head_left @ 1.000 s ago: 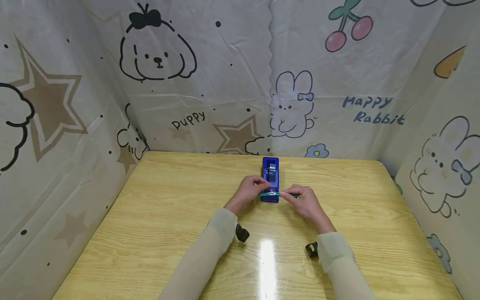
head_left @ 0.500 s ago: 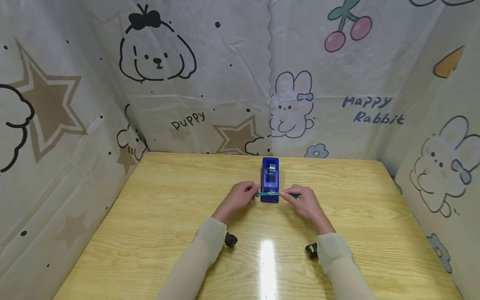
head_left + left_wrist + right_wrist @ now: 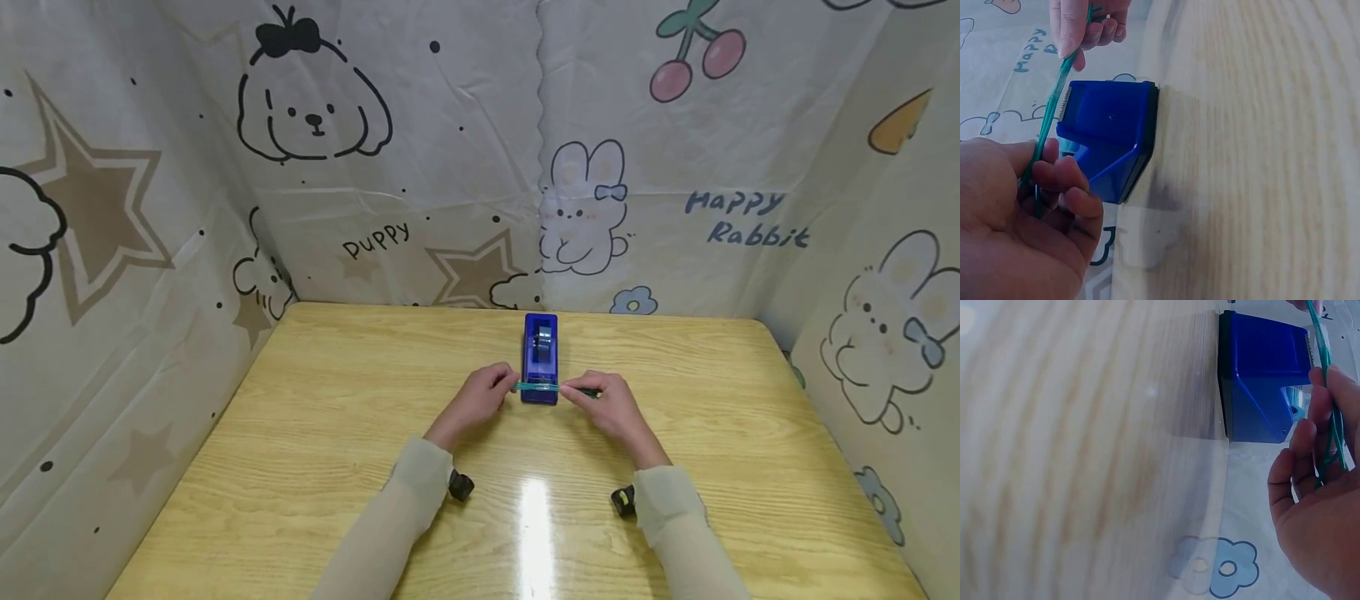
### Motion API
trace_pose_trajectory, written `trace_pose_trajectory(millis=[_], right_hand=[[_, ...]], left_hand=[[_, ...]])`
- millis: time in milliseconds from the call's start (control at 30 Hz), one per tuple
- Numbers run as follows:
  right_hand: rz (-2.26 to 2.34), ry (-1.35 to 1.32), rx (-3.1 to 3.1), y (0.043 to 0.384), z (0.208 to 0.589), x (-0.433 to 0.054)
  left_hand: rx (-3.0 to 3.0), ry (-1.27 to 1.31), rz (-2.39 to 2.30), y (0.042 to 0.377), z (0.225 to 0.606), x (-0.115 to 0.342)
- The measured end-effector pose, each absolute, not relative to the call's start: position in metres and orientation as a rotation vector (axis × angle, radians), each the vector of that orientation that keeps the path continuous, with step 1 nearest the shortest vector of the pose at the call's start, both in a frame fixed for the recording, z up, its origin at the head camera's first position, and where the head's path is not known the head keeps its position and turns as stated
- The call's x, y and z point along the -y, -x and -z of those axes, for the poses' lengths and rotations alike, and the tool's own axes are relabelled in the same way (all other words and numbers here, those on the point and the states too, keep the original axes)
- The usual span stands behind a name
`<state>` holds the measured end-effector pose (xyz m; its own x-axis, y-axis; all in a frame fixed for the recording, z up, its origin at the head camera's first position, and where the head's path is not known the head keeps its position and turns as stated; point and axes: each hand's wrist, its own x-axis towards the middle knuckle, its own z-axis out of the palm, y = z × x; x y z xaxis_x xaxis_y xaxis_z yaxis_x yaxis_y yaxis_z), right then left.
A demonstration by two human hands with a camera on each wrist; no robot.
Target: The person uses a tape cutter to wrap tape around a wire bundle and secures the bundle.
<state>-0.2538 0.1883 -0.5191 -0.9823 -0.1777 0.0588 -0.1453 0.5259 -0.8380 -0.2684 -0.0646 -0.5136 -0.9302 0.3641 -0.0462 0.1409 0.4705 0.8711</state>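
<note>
A bundle of thin green strands (image 3: 537, 387) stretches sideways between the two hands, over the near end of a blue tape dispenser (image 3: 542, 367). My left hand (image 3: 477, 398) pinches its left end between thumb and fingers. At the other end, my right hand (image 3: 609, 403) holds the bundle, and loose strand tips (image 3: 1092, 9) stick out past those fingers in the left wrist view. Clear shiny tape (image 3: 1060, 81) seems to lie along the bundle's middle. In both wrist views the bundle passes close to the dispenser's toothed cutter (image 3: 1310, 350); whether they touch I cannot tell.
The dispenser, with a roll of clear tape (image 3: 542, 340) in it, stands near the back edge of a wooden table (image 3: 360, 392). Printed cloth (image 3: 465, 167) hangs behind and along both sides. A wrist camera (image 3: 461, 485) sits at the left cuff.
My left hand was over the dispenser by the bundle's middle; it has moved left and now pinches the left end. My right hand has stayed nearly still.
</note>
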Motion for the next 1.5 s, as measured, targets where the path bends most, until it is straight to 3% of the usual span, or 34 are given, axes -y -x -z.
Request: trace_pose_trajectory(millis=[467,1500], right_hand=[[1.316,0.199,-2.706,0.252,0.516,-0.182],[0.976,0.483,-2.854,0.254,0.504,-0.173]], left_hand=[[-2.47,-0.53,-1.487,0.271,0.524,0.069],[-2.378,-0.649,-1.37,0.283,0.521,0.073]])
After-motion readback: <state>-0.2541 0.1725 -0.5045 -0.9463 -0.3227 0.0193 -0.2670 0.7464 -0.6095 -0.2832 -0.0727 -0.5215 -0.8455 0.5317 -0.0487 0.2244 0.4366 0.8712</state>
